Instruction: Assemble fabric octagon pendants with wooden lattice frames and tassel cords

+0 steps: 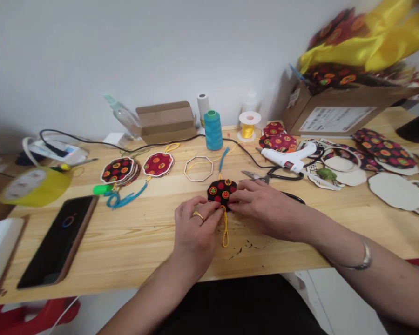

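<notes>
A black patterned fabric piece (220, 190) with red and orange flowers lies on the wooden table in front of me. A yellow braided loop (225, 232) hangs from its near edge, and a blue tassel (224, 158) extends from its far side. My left hand (199, 228), with a ring on one finger, presses its fingertips at the lower left edge of the piece. On the right side, my right hand (261, 204) pinches the edge, its fingers close together. Both sets of fingertips nearly meet by the base of the loop.
Scissors (260, 177) and a white glue gun (293, 158) lie beyond my right hand. A blue thread spool (213, 131), an octagonal frame (199, 180) and finished pieces (158, 164) sit farther back. A phone (59, 237) rests left; a cardboard box (328, 111) stands back right.
</notes>
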`<action>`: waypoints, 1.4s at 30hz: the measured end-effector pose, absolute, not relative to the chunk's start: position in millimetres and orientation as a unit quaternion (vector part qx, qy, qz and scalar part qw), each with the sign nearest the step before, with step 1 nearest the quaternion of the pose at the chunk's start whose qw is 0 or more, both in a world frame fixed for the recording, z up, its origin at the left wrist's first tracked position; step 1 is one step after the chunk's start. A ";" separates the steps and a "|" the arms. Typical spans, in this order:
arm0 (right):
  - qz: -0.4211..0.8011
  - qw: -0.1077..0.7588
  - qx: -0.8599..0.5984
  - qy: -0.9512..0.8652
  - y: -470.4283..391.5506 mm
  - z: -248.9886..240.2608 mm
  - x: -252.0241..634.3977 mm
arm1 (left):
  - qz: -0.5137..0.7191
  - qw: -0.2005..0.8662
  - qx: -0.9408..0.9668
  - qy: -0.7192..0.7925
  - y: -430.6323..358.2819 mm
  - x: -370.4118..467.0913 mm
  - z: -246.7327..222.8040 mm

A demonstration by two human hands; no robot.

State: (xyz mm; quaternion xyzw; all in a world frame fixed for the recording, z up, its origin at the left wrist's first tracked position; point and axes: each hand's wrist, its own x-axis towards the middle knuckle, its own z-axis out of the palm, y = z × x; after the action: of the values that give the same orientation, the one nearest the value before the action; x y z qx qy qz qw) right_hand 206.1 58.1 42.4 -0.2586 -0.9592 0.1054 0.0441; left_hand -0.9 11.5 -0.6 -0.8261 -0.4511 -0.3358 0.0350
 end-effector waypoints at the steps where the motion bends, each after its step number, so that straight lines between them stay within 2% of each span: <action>1: 0.106 0.044 -0.259 -0.959 58.1 42.2 206.0 | -0.334 0.036 -0.828 -0.449 11.3 0.0 -0.5; 11: 0.122 0.067 -0.263 -0.955 57.6 42.8 205.1 | -0.304 0.053 -0.841 -0.445 9.8 1.0 -1.3; 22: 0.111 0.052 -0.266 -0.956 56.9 42.6 205.0 | -0.233 0.176 -0.877 -0.382 4.5 6.6 9.2; 29: 0.099 0.056 -0.266 -0.957 56.4 41.3 203.6 | -0.171 0.204 -0.901 -0.344 1.5 11.5 10.4; 34: 0.104 0.061 -0.265 -0.957 56.7 40.9 203.9 | -0.165 0.152 -0.908 -0.355 3.6 6.3 8.4; 42: 0.126 0.085 -0.269 -0.951 55.3 43.3 204.8 | -0.298 0.026 -0.860 -0.413 8.2 -2.5 -5.1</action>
State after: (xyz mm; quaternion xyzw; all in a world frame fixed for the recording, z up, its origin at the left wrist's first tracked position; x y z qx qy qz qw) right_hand 204.8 55.3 43.3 -0.2693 -0.9510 0.1263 0.0846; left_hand -2.5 8.2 -5.1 -0.8600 -0.4132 -0.2984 0.0261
